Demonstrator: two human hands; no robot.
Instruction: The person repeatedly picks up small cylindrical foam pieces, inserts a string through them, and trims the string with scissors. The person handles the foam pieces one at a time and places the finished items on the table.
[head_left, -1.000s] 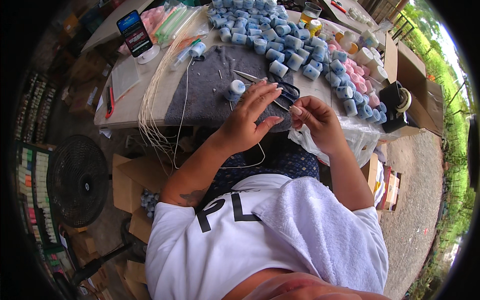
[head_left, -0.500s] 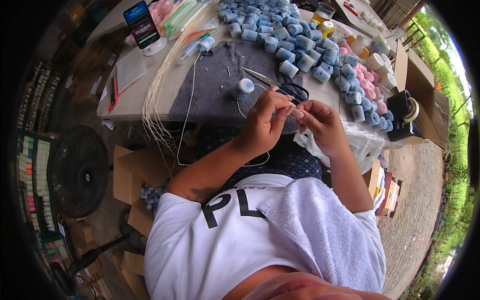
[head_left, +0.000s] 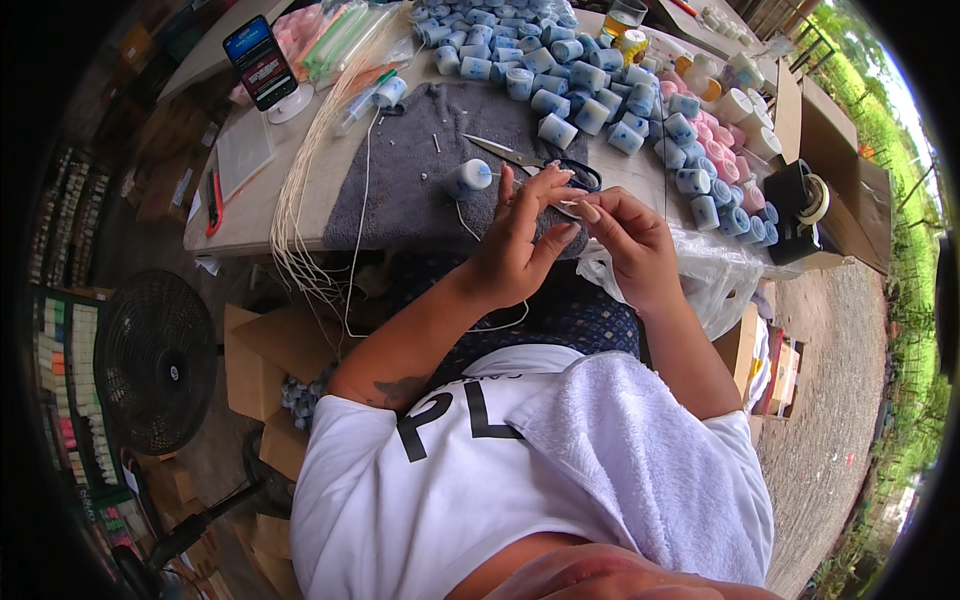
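Note:
My left hand (head_left: 512, 240) is raised over the table's near edge, its fingers apart and palm turned toward my right hand. My right hand (head_left: 632, 245) is closed in a pinch close by the left fingertips; what lies between thumb and finger is too small to make out. Just beyond my left hand, a blue-and-white candle (head_left: 468, 180) sits on a dark grey cloth (head_left: 400, 165). A thin white cord (head_left: 364, 190) runs over the cloth and loops down past the edge. Scissors (head_left: 510, 152) with dark handles lie behind my hands, partly covered by my left fingers.
Many blue-and-white candles (head_left: 555, 130) crowd the far side, with pink candles (head_left: 712, 135) at right. A bundle of pale cords (head_left: 290, 215) hangs off the left edge. Nearby are a phone on a stand (head_left: 262, 65), a red cutter (head_left: 214, 200) and a black tape dispenser (head_left: 795, 215).
My left fingers have opened and spread away from the pinch they shared with my right hand. The whole view has shifted slightly.

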